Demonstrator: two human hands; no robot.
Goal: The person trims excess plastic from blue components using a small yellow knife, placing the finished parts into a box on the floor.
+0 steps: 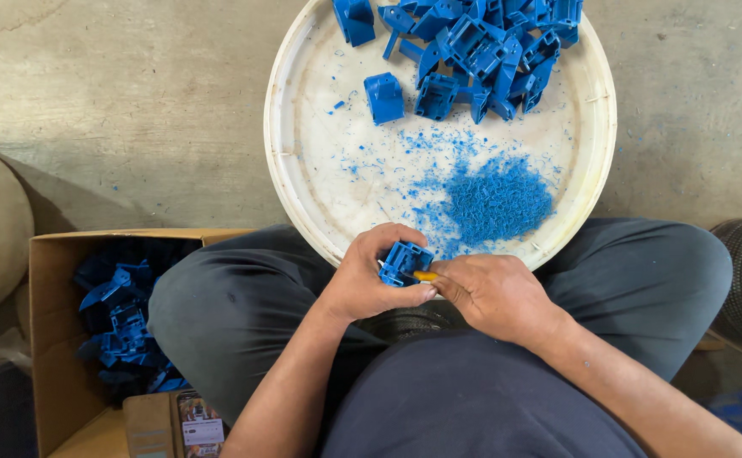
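Head view: left hand [371, 276] grips one blue part [405, 261]; right hand [494, 293] pinches one yellow-handled tool [426, 276].

The person wears dark navy trousers [235, 314] — plain cloth, creased at the knees, with a few pale dust specks. The top [473, 399] is the same dark blue, smooth and unmarked. Both forearms are bare — no sleeves reach them, and neither left hand [371, 276] nor right hand [494, 293] wears a glove.
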